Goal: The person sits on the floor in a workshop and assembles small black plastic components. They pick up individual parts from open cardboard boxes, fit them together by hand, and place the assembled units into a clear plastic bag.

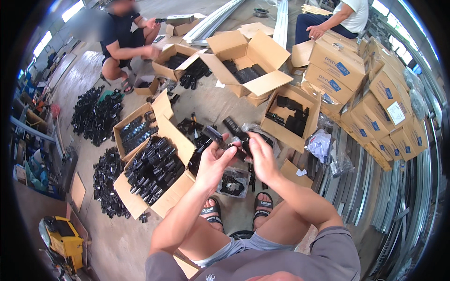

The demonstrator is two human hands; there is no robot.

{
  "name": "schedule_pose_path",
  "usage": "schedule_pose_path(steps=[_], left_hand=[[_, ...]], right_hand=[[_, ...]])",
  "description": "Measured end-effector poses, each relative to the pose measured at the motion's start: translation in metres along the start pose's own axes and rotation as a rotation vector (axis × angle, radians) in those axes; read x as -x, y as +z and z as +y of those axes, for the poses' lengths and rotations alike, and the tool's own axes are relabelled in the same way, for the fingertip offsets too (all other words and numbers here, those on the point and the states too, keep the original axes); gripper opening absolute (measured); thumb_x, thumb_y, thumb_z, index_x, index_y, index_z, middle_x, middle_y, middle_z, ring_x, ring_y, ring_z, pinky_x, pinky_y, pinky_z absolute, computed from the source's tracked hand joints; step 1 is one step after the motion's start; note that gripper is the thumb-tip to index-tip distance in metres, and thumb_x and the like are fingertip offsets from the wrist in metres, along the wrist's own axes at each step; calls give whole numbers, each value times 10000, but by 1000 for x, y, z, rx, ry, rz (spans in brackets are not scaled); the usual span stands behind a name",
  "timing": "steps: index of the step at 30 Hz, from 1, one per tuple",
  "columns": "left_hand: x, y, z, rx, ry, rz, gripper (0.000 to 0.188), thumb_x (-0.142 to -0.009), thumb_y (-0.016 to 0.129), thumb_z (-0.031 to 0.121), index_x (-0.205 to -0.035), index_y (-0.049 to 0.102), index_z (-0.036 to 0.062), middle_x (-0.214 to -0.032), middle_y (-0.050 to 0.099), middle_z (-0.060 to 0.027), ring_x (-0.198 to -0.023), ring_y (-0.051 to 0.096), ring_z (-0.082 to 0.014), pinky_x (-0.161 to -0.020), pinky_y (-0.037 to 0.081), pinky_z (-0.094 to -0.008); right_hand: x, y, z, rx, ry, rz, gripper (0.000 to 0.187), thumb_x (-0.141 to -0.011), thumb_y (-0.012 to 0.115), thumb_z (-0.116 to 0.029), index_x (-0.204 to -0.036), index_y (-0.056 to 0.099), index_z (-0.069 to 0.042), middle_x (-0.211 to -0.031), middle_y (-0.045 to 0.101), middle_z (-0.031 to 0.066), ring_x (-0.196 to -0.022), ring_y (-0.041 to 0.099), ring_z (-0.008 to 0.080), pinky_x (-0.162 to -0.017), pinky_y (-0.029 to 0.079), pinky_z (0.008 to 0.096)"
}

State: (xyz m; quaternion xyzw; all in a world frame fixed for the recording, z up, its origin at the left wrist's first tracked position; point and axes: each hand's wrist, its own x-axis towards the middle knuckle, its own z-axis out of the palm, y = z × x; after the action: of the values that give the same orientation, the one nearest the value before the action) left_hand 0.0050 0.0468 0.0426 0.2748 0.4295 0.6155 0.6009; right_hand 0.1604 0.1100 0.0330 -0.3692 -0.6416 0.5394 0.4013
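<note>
In front of my knees, my left hand [214,163] is closed around a dark oblong plastic part [213,134]. Close beside it, my right hand [262,158] grips another black plastic part [232,125], ribbed along its length. The lower ends of both parts meet between my fingers, and I cannot tell whether they are joined. Below my hands, a clear plastic container [234,182] with small black pieces rests on the floor. Left of my left hand, an open cardboard box [174,199] is heaped with black plastic parts.
Black parts lie in piles [97,114] on the floor at left. Open cartons [276,89] with black parts stand ahead. Stacked closed cartons [335,65] and long metal profiles [356,201] fill the right. One person [124,42] squats at far left; another [337,21] sits at far right.
</note>
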Motion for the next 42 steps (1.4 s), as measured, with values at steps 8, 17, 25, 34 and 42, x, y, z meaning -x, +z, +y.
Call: schedule_pose_path(steps=[8,17,25,34,42], left_hand=[[-1,-4,5,-216,163,71,467,-959,680,112,-1384,501,36,-1008,716,-57,-920,626,-75,-824,489,-249],[-7,1,-3,2,57,-96,418,-938,697,84,-1335,572,52,-1169,675,-51,-1053,638,-104,-905,527,-281],[-5,5,2,-146,-91,-154,444,-934,702,72,-1342,547,-7,-1022,730,-64,-927,643,-59,-799,518,-229],[-1,4,0,-451,-89,-155,390,-883,757,57,-1199,554,-51,-1047,737,-125,-949,649,-89,-819,535,-255],[1,4,6,-495,-92,-195,453,-861,773,37,-1252,562,-49,-1076,713,-100,-993,648,-107,-844,547,-267]], right_hand=[[-7,-5,-2,-371,186,-94,583,-965,674,-149,-1476,415,-38,-1077,656,49,-986,619,115,-850,495,271],[0,-7,5,-66,-38,-133,562,-808,778,24,-1331,574,15,-1043,648,75,-837,676,132,-761,558,267],[-8,-18,-3,-184,-11,6,530,-867,795,-170,-1319,586,11,-1122,610,82,-939,617,115,-737,533,248],[-11,-30,-14,-305,223,-130,423,-888,745,-49,-1270,587,41,-1078,684,93,-937,660,122,-834,540,263],[-9,-31,-17,-338,222,-127,407,-895,735,-43,-1265,588,45,-1073,678,79,-972,650,121,-863,531,267]])
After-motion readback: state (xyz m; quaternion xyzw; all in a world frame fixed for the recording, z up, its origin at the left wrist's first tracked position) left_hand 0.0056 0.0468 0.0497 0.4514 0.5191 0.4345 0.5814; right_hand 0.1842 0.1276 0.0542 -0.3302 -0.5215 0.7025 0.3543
